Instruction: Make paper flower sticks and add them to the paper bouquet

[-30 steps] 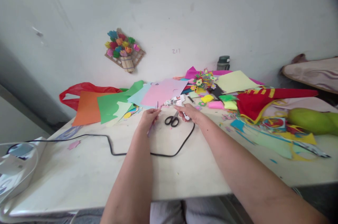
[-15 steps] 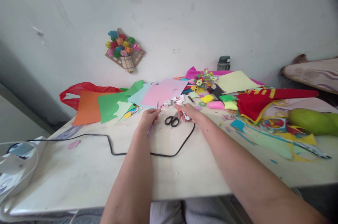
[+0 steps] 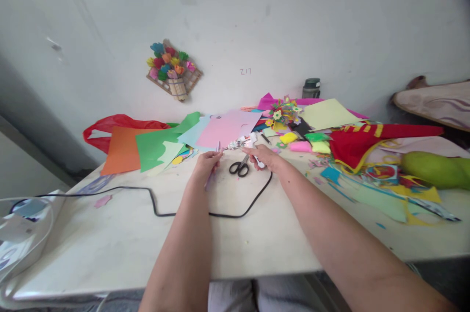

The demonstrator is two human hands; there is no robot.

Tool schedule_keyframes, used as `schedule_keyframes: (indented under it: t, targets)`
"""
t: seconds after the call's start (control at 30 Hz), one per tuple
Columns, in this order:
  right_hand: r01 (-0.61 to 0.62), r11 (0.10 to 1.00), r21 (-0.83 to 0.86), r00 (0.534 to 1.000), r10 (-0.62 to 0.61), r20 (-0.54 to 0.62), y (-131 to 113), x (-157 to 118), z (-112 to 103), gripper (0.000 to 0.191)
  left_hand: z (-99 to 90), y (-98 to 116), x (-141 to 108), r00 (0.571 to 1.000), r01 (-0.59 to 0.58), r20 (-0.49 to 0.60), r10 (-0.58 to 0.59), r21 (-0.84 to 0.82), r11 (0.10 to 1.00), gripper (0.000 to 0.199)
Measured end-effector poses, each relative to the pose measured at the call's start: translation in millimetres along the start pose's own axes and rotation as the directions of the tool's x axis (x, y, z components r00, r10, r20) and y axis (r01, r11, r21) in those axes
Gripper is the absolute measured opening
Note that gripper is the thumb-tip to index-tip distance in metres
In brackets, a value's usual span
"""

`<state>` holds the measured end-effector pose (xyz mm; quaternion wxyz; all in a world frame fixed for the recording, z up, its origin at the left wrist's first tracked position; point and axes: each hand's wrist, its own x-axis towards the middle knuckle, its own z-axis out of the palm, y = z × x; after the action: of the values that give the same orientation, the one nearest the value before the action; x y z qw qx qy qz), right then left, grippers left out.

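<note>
A thin light-purple strip [image 3: 208, 184] is pinched in my left hand [image 3: 207, 162], its upper end sticking up past my fingertips. My right hand [image 3: 267, 156] wraps the handle of a white hot glue gun [image 3: 251, 139], which lies level with its nozzle pointing left. That nozzle tip is right at my left fingertips; whether it touches the strip I cannot tell. Black-handled scissors [image 3: 239, 169] lie on the table between my hands, their blades partly under the glue gun.
The glue gun's black cord [image 3: 198, 215] runs left across the table [image 3: 110, 248] beneath my left forearm. Coloured paper sheets [image 3: 227, 126], a paper flower bunch [image 3: 284, 111] and clay packs [image 3: 300, 146] lie behind. Paper scraps [image 3: 385, 202] and a red cloth [image 3: 352, 143] are at right.
My left fingertips have shifted very slightly left and the fingers of my right hand have moved a little on the glue gun. Everything else stays put.
</note>
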<state>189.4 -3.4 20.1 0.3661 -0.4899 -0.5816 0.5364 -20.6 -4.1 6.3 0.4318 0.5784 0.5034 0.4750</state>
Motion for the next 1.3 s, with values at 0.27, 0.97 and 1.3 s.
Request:
schedule_keyframes:
  t: [0.27, 0.97, 1.3]
  targets:
    - [0.023, 1.000, -0.017, 0.999, -0.024, -0.040, 2.3, 3.1, -1.1, 0.042, 0.2, 0.7, -1.0, 1.000, 0.013, 0.006, -0.013, -0.007, 1.000, 0.036]
    - [0.029, 0.997, 0.068, 0.999, -0.032, 0.040, 5.1, 4.3, -4.1, 0.043, 0.2, 1.9, -2.0, 1.000, 0.011, 0.006, -0.011, -0.020, 1.000, 0.044]
    - [0.050, 0.996, 0.068, 0.999, -0.049, -0.023, 9.1, 9.6, -4.2, 0.043, 1.1, 4.5, -4.7, 1.000, 0.014, 0.021, -0.014, -0.006, 1.000, 0.045]
